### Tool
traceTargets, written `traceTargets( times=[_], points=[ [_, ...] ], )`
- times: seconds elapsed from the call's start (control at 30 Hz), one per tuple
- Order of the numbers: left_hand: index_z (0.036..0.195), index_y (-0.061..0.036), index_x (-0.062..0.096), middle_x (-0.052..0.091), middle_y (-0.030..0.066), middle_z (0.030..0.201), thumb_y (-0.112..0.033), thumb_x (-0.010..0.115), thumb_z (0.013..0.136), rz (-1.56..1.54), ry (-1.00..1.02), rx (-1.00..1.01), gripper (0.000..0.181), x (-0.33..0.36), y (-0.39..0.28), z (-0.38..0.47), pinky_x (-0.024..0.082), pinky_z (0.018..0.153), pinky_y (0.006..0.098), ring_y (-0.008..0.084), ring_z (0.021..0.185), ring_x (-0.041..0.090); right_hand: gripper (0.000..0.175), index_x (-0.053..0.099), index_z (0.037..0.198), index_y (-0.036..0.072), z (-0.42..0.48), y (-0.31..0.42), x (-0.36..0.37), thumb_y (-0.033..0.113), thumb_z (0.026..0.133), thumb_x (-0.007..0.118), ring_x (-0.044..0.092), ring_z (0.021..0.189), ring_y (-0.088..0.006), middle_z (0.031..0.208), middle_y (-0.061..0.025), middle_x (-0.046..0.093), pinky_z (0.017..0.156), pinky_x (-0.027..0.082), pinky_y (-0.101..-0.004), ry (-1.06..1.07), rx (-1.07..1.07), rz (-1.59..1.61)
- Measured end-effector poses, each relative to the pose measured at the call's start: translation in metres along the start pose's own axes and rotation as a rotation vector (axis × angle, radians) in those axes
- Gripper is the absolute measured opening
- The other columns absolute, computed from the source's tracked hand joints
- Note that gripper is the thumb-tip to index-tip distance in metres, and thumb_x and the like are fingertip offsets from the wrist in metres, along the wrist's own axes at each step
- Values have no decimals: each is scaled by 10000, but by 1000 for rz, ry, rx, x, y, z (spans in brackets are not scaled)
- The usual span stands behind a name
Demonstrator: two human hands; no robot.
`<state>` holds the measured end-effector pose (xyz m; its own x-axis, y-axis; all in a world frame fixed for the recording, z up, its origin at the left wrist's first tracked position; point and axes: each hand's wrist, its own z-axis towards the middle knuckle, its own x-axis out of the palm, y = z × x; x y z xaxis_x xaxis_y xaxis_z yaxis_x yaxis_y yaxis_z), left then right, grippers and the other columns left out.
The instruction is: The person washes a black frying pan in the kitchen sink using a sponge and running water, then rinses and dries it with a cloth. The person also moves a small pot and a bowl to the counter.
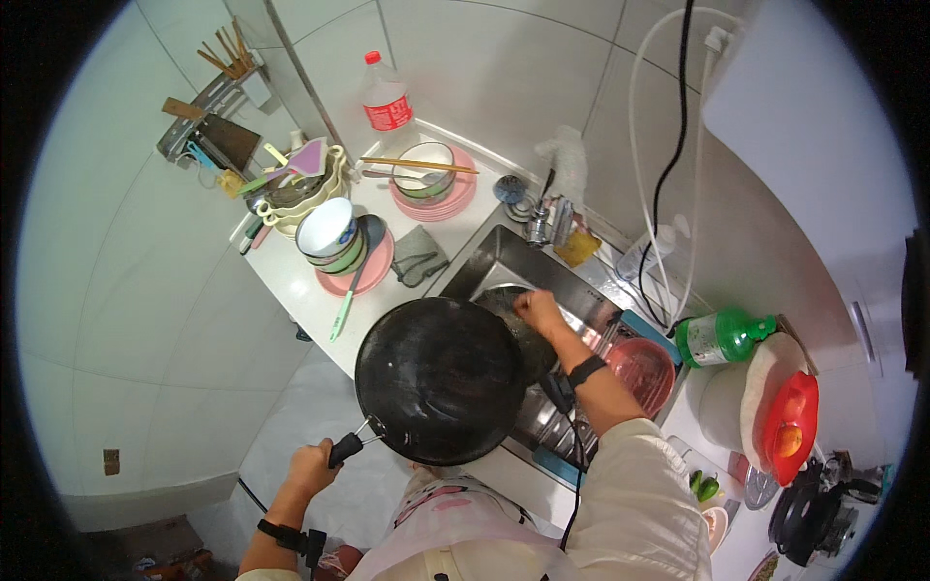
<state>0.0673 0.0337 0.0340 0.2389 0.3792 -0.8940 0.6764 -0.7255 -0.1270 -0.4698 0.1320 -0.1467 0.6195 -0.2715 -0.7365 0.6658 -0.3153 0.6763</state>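
Note:
My left hand (312,467) grips the black handle of a large dark wok (439,381), which is held over the counter's front edge and the sink's left side. Just right of the wok, my right hand (539,312) is over the metal sink basin (501,254). Its fingers are curled, and whether they hold anything cannot be told. Beneath that hand lies a dark, round, wet-looking thing (519,323), partly hidden by the wok and the forearm. The faucet (538,226) stands at the sink's back edge. A grey folded cloth (420,256) lies left of the basin.
Stacked bowls (330,232) and a ladle on a pink plate stand left. Behind are more bowls on pink plates (465,196) and a plastic bottle (389,102). A red basin (641,374) sits at the sink's right, near a green bottle (719,338). A black cable hangs by my right forearm.

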Motion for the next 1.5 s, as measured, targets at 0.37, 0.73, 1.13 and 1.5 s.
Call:
traceTargets(
  times=[0.37,0.73,1.13,1.5],
  points=[
    [872,-47,554,639,188,690,-302,764,728,40,89,-79,360,-13,-7,3,513,648,489,406,695,636,461,514,1334,228,-59,-60,91,161,878,513,429,1254,-440,1460,-181,314,938,478,-465,437,285,-405],
    [851,-30,640,649,197,699,-465,728,762,-178,123,-166,453,-36,-22,8,506,636,451,380,687,637,322,641,1094,69,-59,-78,69,269,843,608,590,977,-227,1038,-105,641,747,514,-364,118,488,210],
    [693,-18,609,543,32,540,-232,745,760,-655,471,-305,263,-78,-28,14,416,436,274,121,437,533,448,539,1296,101,-112,155,-22,87,851,590,372,1324,-381,1435,-178,397,1081,333,-431,-116,-431,-58],
    [824,-42,557,537,28,525,-267,670,864,-759,607,-143,255,-95,-41,13,403,393,276,124,412,523,415,513,1301,14,-126,192,-23,98,897,552,384,1324,-384,1422,-202,417,1105,325,-412,9,-477,177]
  ],
)
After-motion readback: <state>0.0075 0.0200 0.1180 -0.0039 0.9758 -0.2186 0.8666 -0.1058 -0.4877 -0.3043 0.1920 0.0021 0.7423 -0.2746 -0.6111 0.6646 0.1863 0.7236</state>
